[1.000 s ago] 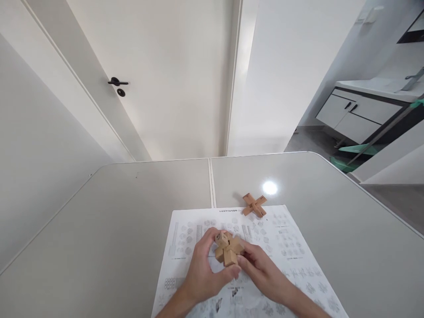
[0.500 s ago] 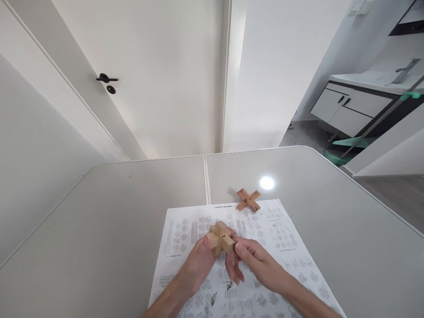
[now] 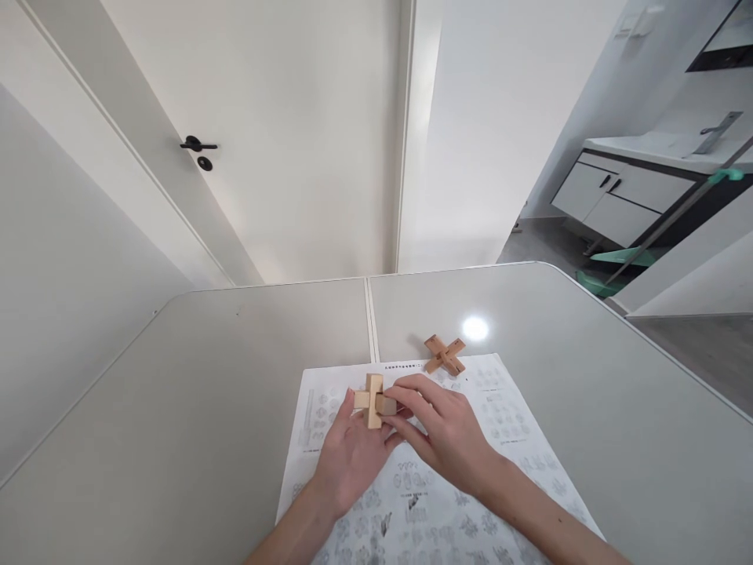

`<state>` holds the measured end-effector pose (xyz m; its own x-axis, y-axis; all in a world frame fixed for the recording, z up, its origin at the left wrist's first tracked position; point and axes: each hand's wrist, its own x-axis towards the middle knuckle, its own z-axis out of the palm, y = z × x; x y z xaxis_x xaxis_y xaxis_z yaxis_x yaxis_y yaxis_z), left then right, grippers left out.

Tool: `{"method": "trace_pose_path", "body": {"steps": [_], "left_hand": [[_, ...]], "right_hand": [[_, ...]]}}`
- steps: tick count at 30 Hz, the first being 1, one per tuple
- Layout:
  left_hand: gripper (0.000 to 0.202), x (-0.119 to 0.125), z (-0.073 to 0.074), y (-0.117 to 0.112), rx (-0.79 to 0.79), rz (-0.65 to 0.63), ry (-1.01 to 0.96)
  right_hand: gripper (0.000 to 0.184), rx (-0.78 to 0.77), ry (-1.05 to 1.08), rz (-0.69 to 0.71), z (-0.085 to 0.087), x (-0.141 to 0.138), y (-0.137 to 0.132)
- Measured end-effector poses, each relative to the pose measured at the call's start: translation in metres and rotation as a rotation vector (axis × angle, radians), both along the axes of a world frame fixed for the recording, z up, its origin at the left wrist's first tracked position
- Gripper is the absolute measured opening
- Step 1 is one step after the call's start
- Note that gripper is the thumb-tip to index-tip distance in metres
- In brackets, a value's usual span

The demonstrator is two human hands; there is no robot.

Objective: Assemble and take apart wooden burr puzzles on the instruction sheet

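A pale wooden interlocking burr puzzle (image 3: 373,402) is held up between both hands, above the printed sheet (image 3: 506,486). My left hand (image 3: 353,455) grips it from below and the left, with the thumb along its left side. On the right, my right hand (image 3: 441,424) closes its fingertips on the block that sticks out toward me. Part of the puzzle's back is hidden behind the fingers. Farther off, a browner cross-shaped wooden puzzle (image 3: 445,355) lies at the sheet's top edge, touched by neither hand.
The sheet lies on a grey table (image 3: 176,408) with a seam (image 3: 371,322) running across it. Past the table's far edge stands a white door (image 3: 306,141) with a black handle (image 3: 198,144). A washbasin cabinet (image 3: 623,192) is at the far right.
The puzzle has been turned so one bar stands upright, and it has moved slightly up and left. My right hand has come over onto its right side, fingers now on the protruding block.
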<state>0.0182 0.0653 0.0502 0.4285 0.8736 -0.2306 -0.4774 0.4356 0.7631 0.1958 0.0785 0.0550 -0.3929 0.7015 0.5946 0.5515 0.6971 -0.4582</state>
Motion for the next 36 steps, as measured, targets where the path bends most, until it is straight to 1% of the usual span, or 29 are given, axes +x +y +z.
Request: {"method": "trace_pose_path", "body": {"steps": [2, 4, 7, 10, 12, 13, 15, 17, 20, 22, 25, 28, 31, 36], "left_hand": [[0.067, -0.001, 0.000, -0.001, 0.018, -0.001, -0.014], [0.066, -0.003, 0.001, -0.001, 0.053, -0.016, 0.009], [0.068, -0.007, 0.003, -0.001, 0.157, -0.027, 0.141], [0.066, -0.014, 0.008, -0.003, 0.405, 0.041, 0.433], [0.075, -0.017, 0.012, -0.005, 0.583, 0.051, 0.626], [0.076, -0.019, 0.014, -0.006, 0.647, 0.043, 0.691], [0.068, -0.020, 0.016, -0.007, 0.725, 0.026, 0.762], [0.061, -0.021, 0.016, -0.007, 0.769, 0.024, 0.798], [0.070, -0.021, 0.014, -0.008, 0.829, -0.025, 0.830], [0.072, -0.021, 0.011, -0.008, 0.852, -0.044, 0.845], [0.065, -0.018, 0.007, -0.010, 0.841, -0.035, 0.860], [0.064, -0.014, 0.003, -0.013, 0.828, -0.019, 0.857], [0.061, -0.010, 0.001, -0.014, 0.828, 0.001, 0.853], [0.059, -0.007, -0.001, -0.014, 0.848, 0.010, 0.837]], "right_hand": [[0.018, 0.033, -0.028, -0.031, 0.003, -0.001, -0.001], [0.019, 0.033, -0.040, -0.035, 0.006, 0.000, -0.003], [0.019, -0.002, -0.066, -0.009, 0.013, 0.005, -0.008], [0.017, -0.056, -0.106, 0.016, 0.019, 0.013, -0.014], [0.018, -0.090, -0.106, 0.023, 0.022, 0.018, -0.020], [0.018, -0.106, -0.103, 0.027, 0.023, 0.020, -0.022], [0.020, -0.136, -0.097, 0.035, 0.025, 0.024, -0.028], [0.020, -0.185, -0.095, 0.050, 0.025, 0.027, -0.034], [0.019, -0.265, -0.090, 0.060, 0.021, 0.031, -0.039], [0.018, -0.315, -0.074, 0.059, 0.018, 0.032, -0.041], [0.018, -0.405, -0.026, 0.057, 0.013, 0.034, -0.044], [0.016, -0.470, 0.006, 0.061, 0.008, 0.034, -0.046], [0.015, -0.472, 0.022, 0.069, 0.002, 0.033, -0.048], [0.014, -0.403, 0.045, 0.048, -0.009, 0.032, -0.054]]}}
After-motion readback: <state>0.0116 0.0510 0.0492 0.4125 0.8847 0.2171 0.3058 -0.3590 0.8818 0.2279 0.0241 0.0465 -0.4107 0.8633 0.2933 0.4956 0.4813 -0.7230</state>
